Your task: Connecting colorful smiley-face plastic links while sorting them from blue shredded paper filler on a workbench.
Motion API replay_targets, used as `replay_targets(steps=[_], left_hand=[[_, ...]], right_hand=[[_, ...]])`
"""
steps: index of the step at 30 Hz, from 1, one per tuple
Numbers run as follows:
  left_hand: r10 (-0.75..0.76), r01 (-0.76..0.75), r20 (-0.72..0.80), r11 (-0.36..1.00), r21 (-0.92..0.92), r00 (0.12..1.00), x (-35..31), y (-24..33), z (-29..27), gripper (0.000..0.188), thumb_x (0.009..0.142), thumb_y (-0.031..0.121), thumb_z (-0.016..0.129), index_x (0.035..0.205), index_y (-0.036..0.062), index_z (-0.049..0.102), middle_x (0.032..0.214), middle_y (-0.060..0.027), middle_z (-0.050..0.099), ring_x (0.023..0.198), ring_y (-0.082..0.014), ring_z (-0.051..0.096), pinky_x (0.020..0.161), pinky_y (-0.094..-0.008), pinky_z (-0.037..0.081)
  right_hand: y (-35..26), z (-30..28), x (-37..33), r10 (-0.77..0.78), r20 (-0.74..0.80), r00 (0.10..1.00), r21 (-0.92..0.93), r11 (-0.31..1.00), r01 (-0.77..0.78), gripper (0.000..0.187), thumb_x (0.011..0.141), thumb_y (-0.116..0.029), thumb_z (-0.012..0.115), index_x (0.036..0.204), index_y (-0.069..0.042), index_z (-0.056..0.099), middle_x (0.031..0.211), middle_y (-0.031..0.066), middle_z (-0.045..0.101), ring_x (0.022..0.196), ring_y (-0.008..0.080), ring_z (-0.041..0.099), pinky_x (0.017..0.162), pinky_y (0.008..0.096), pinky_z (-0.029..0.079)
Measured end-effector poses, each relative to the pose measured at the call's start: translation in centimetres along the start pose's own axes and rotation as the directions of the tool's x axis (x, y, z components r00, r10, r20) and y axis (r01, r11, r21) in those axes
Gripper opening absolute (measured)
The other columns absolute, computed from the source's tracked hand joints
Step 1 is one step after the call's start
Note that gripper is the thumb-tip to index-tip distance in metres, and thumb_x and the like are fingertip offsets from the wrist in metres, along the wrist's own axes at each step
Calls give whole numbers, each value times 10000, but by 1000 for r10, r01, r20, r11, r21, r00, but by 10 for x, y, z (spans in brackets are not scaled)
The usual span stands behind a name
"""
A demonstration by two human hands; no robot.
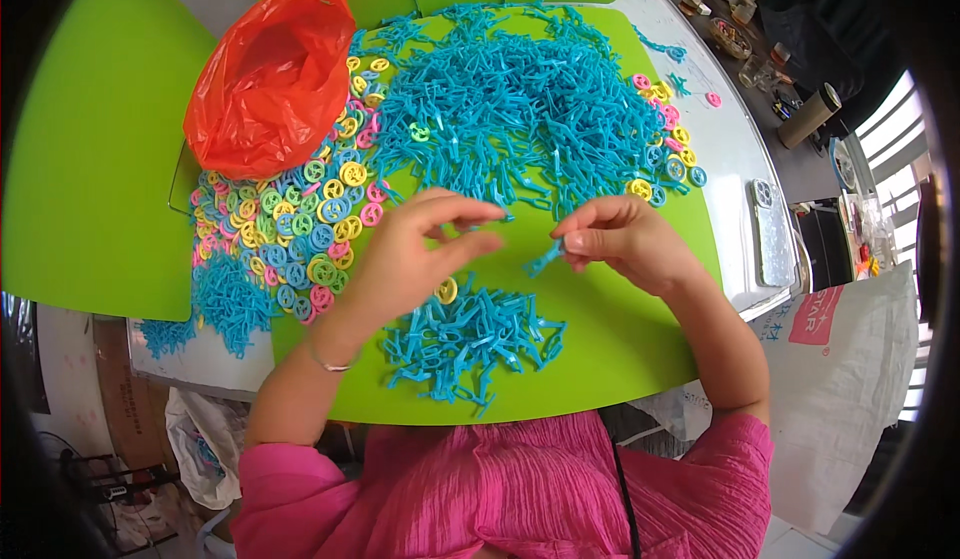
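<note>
Evidently, blue plastic piece [542,259] pinched in right fingers [580,243], poking out leftward, left fingers [478,248] slightly parted

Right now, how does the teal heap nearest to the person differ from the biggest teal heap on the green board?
The near heap is much smaller than the big heap. The near heap lies toward the front edge of the green board; the big heap covers its far part. Coloured spoked wheels flank the big heap on both sides, unlike the near heap. Both are tangled, thin teal pieces.
</note>
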State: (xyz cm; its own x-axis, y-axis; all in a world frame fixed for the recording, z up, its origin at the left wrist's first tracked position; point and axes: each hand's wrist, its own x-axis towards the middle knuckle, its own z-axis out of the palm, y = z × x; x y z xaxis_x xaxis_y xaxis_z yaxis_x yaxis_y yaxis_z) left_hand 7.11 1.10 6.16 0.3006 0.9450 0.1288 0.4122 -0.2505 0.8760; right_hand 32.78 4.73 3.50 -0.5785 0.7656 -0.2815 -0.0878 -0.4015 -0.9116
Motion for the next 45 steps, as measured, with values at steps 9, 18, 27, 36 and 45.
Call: replay_targets(steps=[9,18,27,36,45], left_hand=[[-175,103,197,938,332,965,-38,-33,-30,262,717,198,806,906,75,671,839,-25,610,770,-116,588,635,-248,472],[-409,411,51,893,-182,911,-59,-49,-79,143,810,84,731,825,10,609,787,-19,654,697,-64,599,619,-213,478],[145,-18,-239,885,466,960,-39,-28,-61,229,790,98,712,1014,69,677,1031,-62,623,960,-175,580,731,-274,455],[-292,292,41,957,9,956,1,-41,-8,206,875,138,657,1051,32,666,906,-32,688,863,-139,635,741,-264,479],[-306,257,4,793,-553,952,-10,-54,-19,209,882,77,646,1083,20,658,1010,-31,669,895,-83,587,790,-231,470]], right_hand=[[-15,1,-13,178,131,975,-625,778,-58,201,852,-194,705,975,-36,716,810,47,700,712,123,631,673,270,506],[12,17,44,-463,110,880,-933,258,252,169,792,-203,720,864,-53,693,792,80,641,726,221,630,656,340,507],[5,30,41,-633,216,743,-940,72,334,131,750,-154,725,839,-81,661,821,70,608,794,270,603,671,367,501],[3,34,55,-550,173,817,-801,404,442,190,765,-125,713,939,-58,677,832,78,606,793,257,593,687,362,503],[24,19,38,-513,478,713,-868,-153,472,234,782,-149,696,990,-50,654,929,93,601,836,268,592,736,371,503]])
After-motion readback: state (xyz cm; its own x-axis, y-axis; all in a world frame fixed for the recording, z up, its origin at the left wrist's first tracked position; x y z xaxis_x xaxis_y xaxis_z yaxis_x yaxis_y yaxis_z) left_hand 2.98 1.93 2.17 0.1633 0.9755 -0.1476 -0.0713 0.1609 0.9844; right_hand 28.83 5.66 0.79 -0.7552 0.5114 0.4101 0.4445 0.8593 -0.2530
